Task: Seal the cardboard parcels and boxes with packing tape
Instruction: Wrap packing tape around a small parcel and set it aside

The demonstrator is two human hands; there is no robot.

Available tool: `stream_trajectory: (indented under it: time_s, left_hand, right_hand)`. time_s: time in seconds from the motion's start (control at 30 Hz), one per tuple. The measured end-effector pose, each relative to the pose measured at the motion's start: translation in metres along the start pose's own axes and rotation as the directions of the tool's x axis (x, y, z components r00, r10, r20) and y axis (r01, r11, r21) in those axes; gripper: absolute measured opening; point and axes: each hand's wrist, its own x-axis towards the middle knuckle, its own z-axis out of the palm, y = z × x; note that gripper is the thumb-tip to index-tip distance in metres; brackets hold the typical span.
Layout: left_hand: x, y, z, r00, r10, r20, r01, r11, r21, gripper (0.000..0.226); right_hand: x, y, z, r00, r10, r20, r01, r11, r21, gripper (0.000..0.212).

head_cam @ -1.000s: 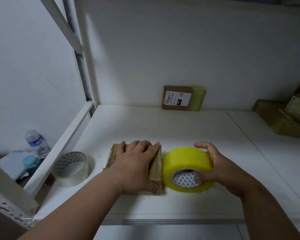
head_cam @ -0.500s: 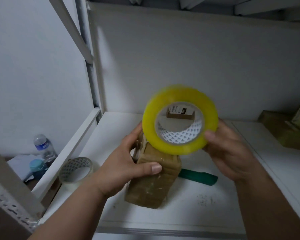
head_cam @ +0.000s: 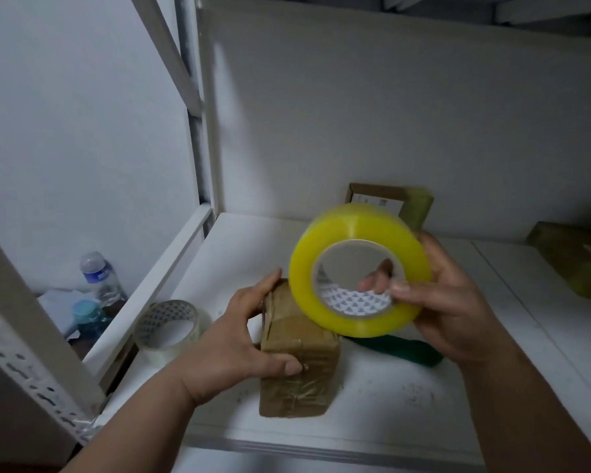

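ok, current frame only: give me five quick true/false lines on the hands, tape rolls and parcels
1. The right hand holds the yellow tape roll. True.
2. The left hand grips the brown parcel. True.
3. The clear tape roll sits on the parcel. False: it lies on the shelf, left of it.
4. The yellow roll rests on the shelf. False: it is held up.
5. A labelled box leans against the back wall. True.
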Motion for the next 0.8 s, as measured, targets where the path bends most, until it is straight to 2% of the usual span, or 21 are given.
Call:
stream_trajectory:
  time_s: [0.1, 0.2, 0.3, 0.37, 0.4, 0.47, 0.53, 0.67, 0.8]
  left_hand:
    - [0.001, -0.006, -0.010, 0.999, -0.031, -0.006, 0.031, 0.996, -0.084, 0.119]
    - [0.002, -0.007, -0.013, 0.999, -0.027, 0.033, 0.030, 0.996, -0.083, 0.119]
    - [0.001, -0.003, -0.016, 0.989, -0.080, 0.122, 0.089, 0.993, -0.071, 0.123]
    - [0.000, 0.006, -0.021, 0.971, -0.120, 0.206, 0.108, 0.992, 0.066, 0.128]
    - [0.000, 0.014, -0.024, 0.963, -0.140, 0.231, 0.092, 0.974, 0.208, 0.130]
    - [0.001, 0.035, -0.025, 0.961, -0.134, 0.243, -0.016, 0.847, 0.531, 0.134]
    - [0.003, 0.055, -0.020, 0.960, -0.124, 0.249, -0.089, 0.711, 0.698, 0.135]
    - [0.009, 0.066, -0.007, 0.964, -0.161, 0.214, -0.093, 0.547, 0.832, 0.130]
    - [0.013, 0.058, -0.010, 0.980, -0.117, 0.162, -0.068, 0.566, 0.822, 0.130]
  right_hand:
    - [-0.010, 0.000, -0.028, 0.998, 0.059, -0.017, -0.059, 0.998, 0.005, 0.091]
    - [-0.018, 0.024, -0.046, 0.985, 0.171, 0.010, -0.172, 0.985, 0.016, 0.074]
    - [-0.023, 0.046, -0.047, 0.977, 0.214, -0.024, -0.213, 0.976, 0.036, 0.063]
    - [-0.024, 0.050, -0.044, 0.973, 0.226, -0.048, -0.225, 0.974, 0.029, 0.061]
    - [-0.023, 0.050, -0.043, 0.973, 0.226, -0.050, -0.225, 0.974, 0.033, 0.060]
    - [-0.019, 0.047, -0.040, 0.973, 0.227, -0.050, -0.224, 0.973, 0.058, 0.057]
    - [-0.016, 0.044, -0.036, 0.975, 0.217, -0.056, -0.213, 0.974, 0.073, 0.053]
    - [-0.008, 0.035, -0.022, 0.979, 0.198, -0.058, -0.193, 0.979, 0.071, 0.049]
    - [-0.004, 0.021, -0.013, 0.979, 0.195, -0.056, -0.193, 0.981, 0.034, 0.077]
